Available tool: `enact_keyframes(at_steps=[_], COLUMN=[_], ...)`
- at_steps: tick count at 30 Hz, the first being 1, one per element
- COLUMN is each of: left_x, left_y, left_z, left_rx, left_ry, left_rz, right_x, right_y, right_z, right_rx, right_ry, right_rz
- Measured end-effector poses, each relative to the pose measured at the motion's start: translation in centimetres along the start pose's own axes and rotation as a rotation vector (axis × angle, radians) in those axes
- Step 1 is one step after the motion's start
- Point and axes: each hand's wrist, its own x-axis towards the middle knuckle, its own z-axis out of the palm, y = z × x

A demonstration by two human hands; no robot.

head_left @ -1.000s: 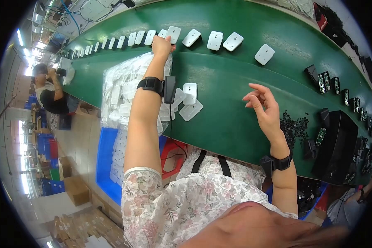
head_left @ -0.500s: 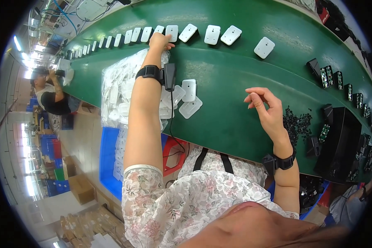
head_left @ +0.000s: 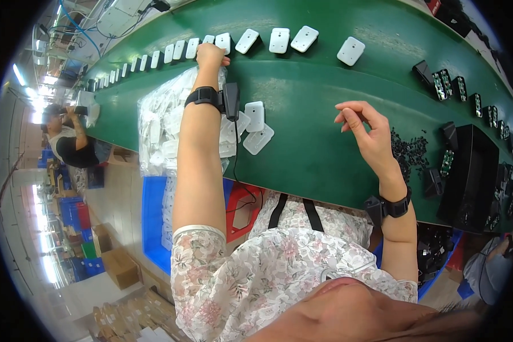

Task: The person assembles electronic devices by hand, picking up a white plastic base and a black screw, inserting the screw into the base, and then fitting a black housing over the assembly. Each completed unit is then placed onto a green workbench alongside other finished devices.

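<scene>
My left hand reaches out to the row of small black devices with white faces. Its fingers close at the lower edge of one white-faced device, and the hand covers part of it. Right beside it stands another white-faced device. My right hand hovers over the green table, thumb brought against the curled fingers; anything between them is too small or hidden to make out. It is nearest to a heap of small black parts. Loose white covers lie between my hands.
A clear bag of white covers lies under my left forearm. Black boxes with green circuit boards stand at the right, near a long black tray. A blue bin sits below the edge. Another person works at far left.
The whole view has shifted slightly, so the table and devices appear a little further left and up. My left hand stays at the same spot in the row; my right hand keeps its curled shape.
</scene>
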Motion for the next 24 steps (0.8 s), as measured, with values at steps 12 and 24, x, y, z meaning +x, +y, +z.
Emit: enact_keyframes(at_steps=[12,24], left_x=[-17.6,-19.2], left_y=[0.1,-1.4], left_z=[2.3,2.2], left_rx=[1.033,0.954], left_ry=[0.081,-0.097], left_rz=[0.834,0.993], right_x=[0.3,-1.1], right_y=[0.5,4.2], right_z=[-7.2,-9.5], right_rx=[-0.507,-1.169], right_ry=[0.344,-0.015], right_rz=[0.120,0.421])
